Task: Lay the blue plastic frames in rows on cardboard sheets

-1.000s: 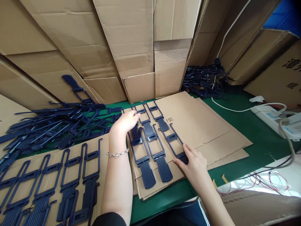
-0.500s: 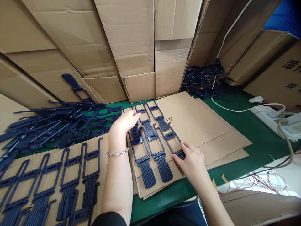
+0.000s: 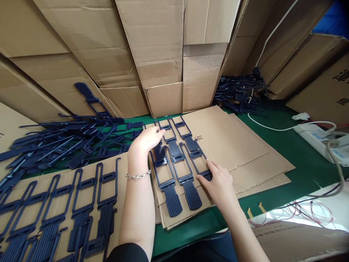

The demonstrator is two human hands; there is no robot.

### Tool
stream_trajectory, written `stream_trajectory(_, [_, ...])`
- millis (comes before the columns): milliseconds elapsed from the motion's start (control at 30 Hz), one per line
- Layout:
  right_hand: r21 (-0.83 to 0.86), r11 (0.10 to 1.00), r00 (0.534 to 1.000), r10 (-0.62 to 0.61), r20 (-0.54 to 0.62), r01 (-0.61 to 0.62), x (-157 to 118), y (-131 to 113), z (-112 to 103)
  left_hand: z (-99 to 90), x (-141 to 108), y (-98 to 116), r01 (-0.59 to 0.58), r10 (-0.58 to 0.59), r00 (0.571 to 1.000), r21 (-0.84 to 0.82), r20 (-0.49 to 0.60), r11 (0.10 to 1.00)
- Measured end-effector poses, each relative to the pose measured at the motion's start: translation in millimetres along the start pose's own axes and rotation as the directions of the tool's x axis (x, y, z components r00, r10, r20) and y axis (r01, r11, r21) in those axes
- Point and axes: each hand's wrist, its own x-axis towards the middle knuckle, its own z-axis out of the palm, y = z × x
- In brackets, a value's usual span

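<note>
A dark blue frame point(image 3: 195, 154) was held flat near its lower end by the right hand point(image 3: 218, 180), thumb and fingers being closed across it from either side; its ribbed foot was largely hidden by the palm. This frame was placed at the right of the lower row, beside two lower frames point(image 3: 186, 180), whose feet were set just inside the near edge of the cardboard sheet point(image 3: 245, 140). The left hand point(image 3: 145, 141) was extended over the upper row at the sheet's left edge, its fingers loosely bent; whether anything was gripped could not be told. On the right, a broad expanse of cardboard was left between the right hand and the sheet's far corner, beyond which the green desk point(image 3: 283, 143) was exposed. On the left, movement was bounded by a tangled pile point(image 3: 54, 145) and a second row of frames point(image 3: 81, 209).
</note>
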Motion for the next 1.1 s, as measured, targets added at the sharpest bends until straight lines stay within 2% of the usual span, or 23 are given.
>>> stream_trajectory(300, [0.053, 0.998, 0.999, -0.020, -0.030, 0.022, -1, -1, -4, 0.3, -1, 2, 0.001, -0.001, 1.000, 0.004, 0.010, 1.000])
stream_trajectory(433, [0.246, 0.969, 0.989, 0.004, -0.146, 0.032, -3, 16, -11, 1.1, -2, 5, -0.035, 0.035, 0.999, 0.004, -0.034, 0.999])
stream_trajectory(533, [0.393, 0.919, 0.946, 0.105, -0.307, 0.026, -11, 40, -14, 1.0, -8, 11, -0.112, 0.102, 0.980, -0.047, -0.172, 0.993])
stream_trajectory(667, [0.375, 0.926, 0.852, 0.231, -0.470, -0.044, -31, 76, -9, -7.0, -10, 19, -0.163, 0.116, 0.929, -0.107, -0.351, 0.981])
stream_trajectory(733, [0.353, 0.935, 0.822, 0.230, -0.521, -0.038, -41, 90, -3, -17.6, 2, 21, -0.138, 0.117, 0.917, -0.026, -0.381, 0.990])
stream_trajectory(800, [0.334, 0.943, 0.803, 0.200, -0.561, -0.002, -47, 99, 3, -31.7, 22, 18, -0.101, 0.131, 0.923, 0.099, -0.363, 0.990])
stream_trajectory(900, [0.297, 0.953, 0.790, 0.138, -0.597, 0.058, -51, 106, 9, -55.0, 57, -6, -0.019, 0.115, 0.945, 0.301, -0.306, 0.953])
stream_trajectory(967, [0.278, 0.956, 0.790, 0.103, -0.605, 0.088, -50, 107, 11, -70.6, 70, -38, 0.060, 0.054, 0.965, 0.416, -0.256, 0.908])
stream_trajectory(1000, [0.280, 0.955, 0.790, 0.096, -0.606, 0.098, -50, 108, 11, -78.2, 70, -59, 0.101, 0.019, 0.965, 0.434, -0.263, 0.895])
stream_trajectory(1100, [0.335, 0.936, 0.799, 0.121, -0.590, 0.106, -50, 109, 12, -99.5, 54, -124, 0.167, -0.068, 0.946, 0.297, -0.318, 0.940])
